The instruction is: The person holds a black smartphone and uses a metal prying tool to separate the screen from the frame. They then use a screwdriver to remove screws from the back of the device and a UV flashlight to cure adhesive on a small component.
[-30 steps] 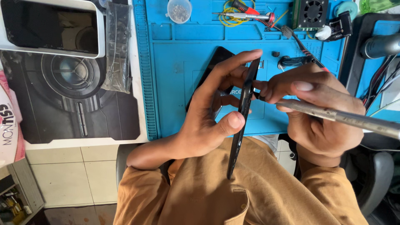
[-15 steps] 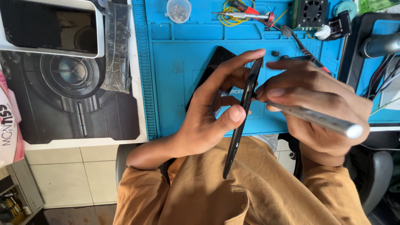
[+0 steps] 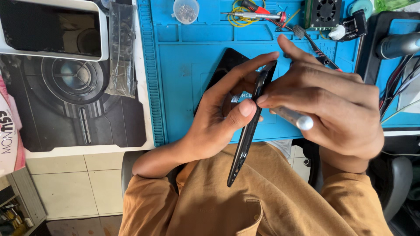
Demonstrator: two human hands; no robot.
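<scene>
My left hand [image 3: 218, 118] grips a slim black phone [image 3: 245, 144] held edge-on, thumb on its near side and fingers curled over the far side. My right hand [image 3: 332, 105] presses against the phone's upper edge and holds a thin metal tool [image 3: 297, 120] with a rounded grey end that sticks out below the fingers. A second flat black panel [image 3: 225, 63] lies on the blue work mat [image 3: 183, 87] behind the left hand, partly hidden by it.
On the mat's far side lie a small clear cup of screws [image 3: 186, 11], a red-handled screwdriver [image 3: 262, 13], yellow wire, a brush [image 3: 315, 46] and a small fan unit [image 3: 326, 11]. A white-rimmed tablet [image 3: 52, 28] and a dark printed pad [image 3: 74, 100] sit left.
My right hand has turned and moved in toward the phone's upper edge. The metal tool, which pointed far out to the right, now sits mostly under the fingers. The phone has barely moved.
</scene>
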